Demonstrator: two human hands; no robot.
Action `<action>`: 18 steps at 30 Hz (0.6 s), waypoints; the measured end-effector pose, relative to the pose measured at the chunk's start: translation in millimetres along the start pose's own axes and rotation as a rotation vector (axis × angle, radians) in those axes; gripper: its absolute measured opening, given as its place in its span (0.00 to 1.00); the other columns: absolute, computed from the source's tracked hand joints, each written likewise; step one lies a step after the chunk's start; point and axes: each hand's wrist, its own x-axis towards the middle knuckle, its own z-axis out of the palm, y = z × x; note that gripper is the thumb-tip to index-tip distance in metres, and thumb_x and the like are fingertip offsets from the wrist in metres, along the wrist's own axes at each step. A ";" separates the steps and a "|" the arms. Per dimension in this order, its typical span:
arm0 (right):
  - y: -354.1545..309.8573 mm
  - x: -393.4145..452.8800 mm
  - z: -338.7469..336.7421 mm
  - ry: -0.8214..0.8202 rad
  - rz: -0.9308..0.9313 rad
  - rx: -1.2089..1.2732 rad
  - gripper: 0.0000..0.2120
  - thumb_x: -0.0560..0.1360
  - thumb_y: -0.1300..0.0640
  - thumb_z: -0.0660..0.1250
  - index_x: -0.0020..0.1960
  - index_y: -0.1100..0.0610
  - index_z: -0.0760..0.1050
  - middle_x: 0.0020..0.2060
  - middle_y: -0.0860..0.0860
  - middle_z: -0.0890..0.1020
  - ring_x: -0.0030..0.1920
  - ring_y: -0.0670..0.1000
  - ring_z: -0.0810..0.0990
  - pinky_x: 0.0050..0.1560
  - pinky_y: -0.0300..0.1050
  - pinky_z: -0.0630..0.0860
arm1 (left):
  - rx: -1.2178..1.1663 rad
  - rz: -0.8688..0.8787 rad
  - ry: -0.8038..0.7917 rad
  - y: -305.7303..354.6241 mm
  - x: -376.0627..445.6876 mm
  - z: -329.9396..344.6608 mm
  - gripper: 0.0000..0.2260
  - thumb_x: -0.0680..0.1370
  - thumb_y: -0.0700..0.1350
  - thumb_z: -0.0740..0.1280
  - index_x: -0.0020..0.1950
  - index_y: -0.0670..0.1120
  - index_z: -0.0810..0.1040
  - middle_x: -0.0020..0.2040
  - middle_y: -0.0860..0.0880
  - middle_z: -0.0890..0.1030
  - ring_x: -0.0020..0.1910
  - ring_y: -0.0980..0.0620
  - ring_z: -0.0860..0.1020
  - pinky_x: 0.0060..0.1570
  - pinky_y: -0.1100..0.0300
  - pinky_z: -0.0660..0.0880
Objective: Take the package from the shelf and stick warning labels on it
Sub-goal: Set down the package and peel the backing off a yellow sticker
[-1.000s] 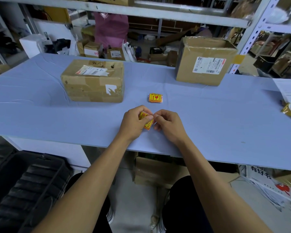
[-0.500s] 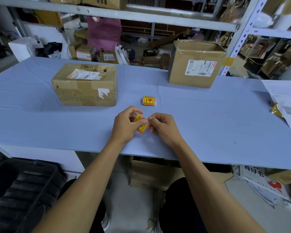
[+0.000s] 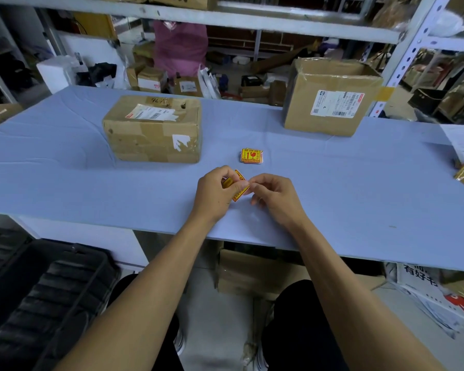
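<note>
While both hands worked low at centre, I noted the left hand (image 3: 217, 194) pinching a yellow warning label (image 3: 237, 189), the right hand (image 3: 275, 195) with fingertips closed on its edge, apparently peeling. At 12 o'clock of them lay the label stack (image 3: 251, 155); at 11 o'clock, the package (image 3: 156, 131) on the blue table (image 3: 359, 188). Fetching looked done; I saw no warning label stuck on yet.

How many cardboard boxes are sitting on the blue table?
2. One box lies at the left, ahead of the hands; a taller box stands at the back right. More boxes sit on the floor behind the table, partly hidden.
</note>
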 end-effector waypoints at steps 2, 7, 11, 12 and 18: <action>0.4 0.6 0.2 0.011 0.012 -0.005 0.11 0.79 0.65 0.62 0.44 0.60 0.82 0.36 0.54 0.85 0.31 0.49 0.78 0.34 0.40 0.74 | 0.002 0.021 -0.007 0.0 -0.5 0.4 0.07 0.72 0.48 0.75 0.41 0.47 0.80 0.41 0.50 0.79 0.40 0.53 0.75 0.38 0.65 0.71; 0.9 0.1 0.8 0.044 0.023 -0.022 0.12 0.80 0.61 0.63 0.40 0.57 0.82 0.29 0.57 0.80 0.31 0.51 0.76 0.36 0.45 0.73 | 0.033 0.043 -0.050 3.1 -4.5 1.3 0.10 0.68 0.47 0.78 0.45 0.49 0.80 0.47 0.52 0.79 0.47 0.54 0.77 0.41 0.66 0.73; -1.6 -1.6 1.5 0.051 0.021 -0.024 0.12 0.79 0.59 0.65 0.41 0.61 0.83 0.27 0.56 0.79 0.30 0.50 0.74 0.36 0.44 0.71 | 0.010 0.060 -0.035 3.7 -4.3 -0.4 0.10 0.68 0.47 0.79 0.45 0.50 0.81 0.48 0.51 0.80 0.47 0.52 0.78 0.42 0.69 0.72; -1.8 -1.4 1.7 0.050 0.021 -0.025 0.11 0.79 0.58 0.66 0.42 0.62 0.83 0.27 0.56 0.79 0.30 0.50 0.74 0.36 0.45 0.71 | 0.010 0.062 -0.033 3.6 -4.2 -0.6 0.10 0.68 0.47 0.79 0.45 0.49 0.81 0.48 0.51 0.80 0.48 0.52 0.78 0.42 0.69 0.73; 0.7 0.5 1.8 0.051 0.025 -0.034 0.11 0.79 0.61 0.64 0.40 0.57 0.82 0.26 0.52 0.79 0.28 0.46 0.74 0.35 0.41 0.72 | -0.003 0.065 -0.027 2.0 -3.3 -0.1 0.09 0.68 0.46 0.78 0.45 0.49 0.82 0.48 0.51 0.81 0.48 0.52 0.78 0.43 0.65 0.74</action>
